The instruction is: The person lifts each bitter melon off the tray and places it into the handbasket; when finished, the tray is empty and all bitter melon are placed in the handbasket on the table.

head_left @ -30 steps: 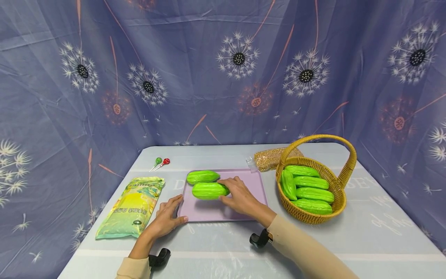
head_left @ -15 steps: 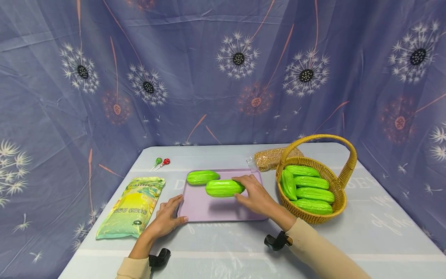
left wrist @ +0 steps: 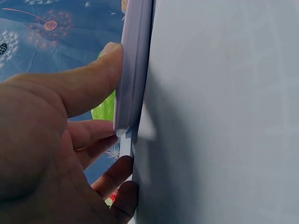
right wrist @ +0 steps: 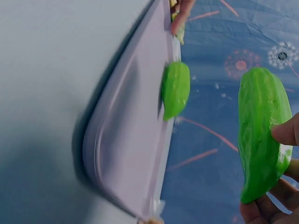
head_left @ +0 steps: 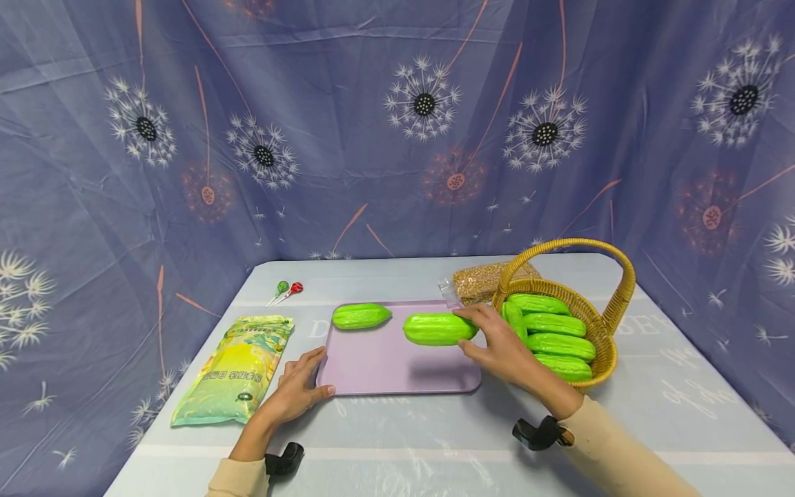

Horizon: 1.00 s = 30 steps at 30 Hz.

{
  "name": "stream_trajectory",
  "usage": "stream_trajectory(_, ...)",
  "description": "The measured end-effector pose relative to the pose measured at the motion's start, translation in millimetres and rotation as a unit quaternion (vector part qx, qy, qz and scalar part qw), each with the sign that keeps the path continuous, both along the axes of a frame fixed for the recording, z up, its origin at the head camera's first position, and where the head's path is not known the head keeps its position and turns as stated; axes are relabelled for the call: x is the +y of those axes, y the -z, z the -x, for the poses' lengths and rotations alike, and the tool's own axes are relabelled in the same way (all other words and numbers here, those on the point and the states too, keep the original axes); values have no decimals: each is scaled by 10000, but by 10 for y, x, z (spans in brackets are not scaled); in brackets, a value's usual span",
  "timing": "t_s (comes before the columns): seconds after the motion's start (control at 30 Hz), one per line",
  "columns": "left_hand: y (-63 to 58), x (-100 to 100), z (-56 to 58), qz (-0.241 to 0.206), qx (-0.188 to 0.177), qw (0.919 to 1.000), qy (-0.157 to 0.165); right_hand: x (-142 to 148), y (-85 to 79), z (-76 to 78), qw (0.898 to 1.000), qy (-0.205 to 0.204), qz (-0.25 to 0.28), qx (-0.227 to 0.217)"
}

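Note:
My right hand (head_left: 499, 345) holds a bright green ridged bitter melon (head_left: 437, 329) by its right end, thumb on one side and fingers on the other. The melon hangs in the air over the right part of the lilac tray (head_left: 379, 362); the right wrist view shows its pointed end (right wrist: 250, 191) near the fingers. My left hand (head_left: 301, 386) grips the tray's near left corner, its thumb at the front rim and fingers along the left side. Another bitter melon (head_left: 361, 316) lies at the tray's back left. Several more melons (head_left: 559, 347) fill a wicker basket (head_left: 605, 362).
The basket's tall handle (head_left: 627, 276) arches over it, right of the tray. Behind stands a clear bag of grains (head_left: 481, 281). A yellow-green packet (head_left: 239, 369) lies at left, with green and red lollipops (head_left: 296, 287) beyond it. A patterned curtain (head_left: 335, 172) closes the back.
The right hand has lifted the bitter melon off the tray and carried it rightward towards the basket. The left hand has stayed at the tray's corner.

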<state>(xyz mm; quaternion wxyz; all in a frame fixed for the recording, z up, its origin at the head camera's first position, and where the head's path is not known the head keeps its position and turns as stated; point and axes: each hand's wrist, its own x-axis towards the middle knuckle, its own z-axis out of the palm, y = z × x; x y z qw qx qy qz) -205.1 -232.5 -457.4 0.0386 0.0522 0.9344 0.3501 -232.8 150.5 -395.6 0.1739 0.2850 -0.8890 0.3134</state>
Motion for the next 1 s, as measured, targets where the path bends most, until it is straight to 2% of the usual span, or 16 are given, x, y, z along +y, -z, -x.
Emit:
stream_trajectory(0.43, -7, 0, -21, 30, -99, 9999, -36, 593, -122, -73, 9991, 352, -214, -39)
stream_trajectory(0.77, -9, 3, -22, 10, -48, 10000, -7, 968, -124, -64, 9969, 641, -328, 330)
stream_trajectory(0.87, -5, 1, -14, 19, -25, 10000, -2, 1061, -126, -62, 9965, 722, -304, 281)
stream_trajectory(1.0, -1, -3, -10, 29, -52, 10000, 1, 1171, -128, -62, 9955, 903, -278, 3)
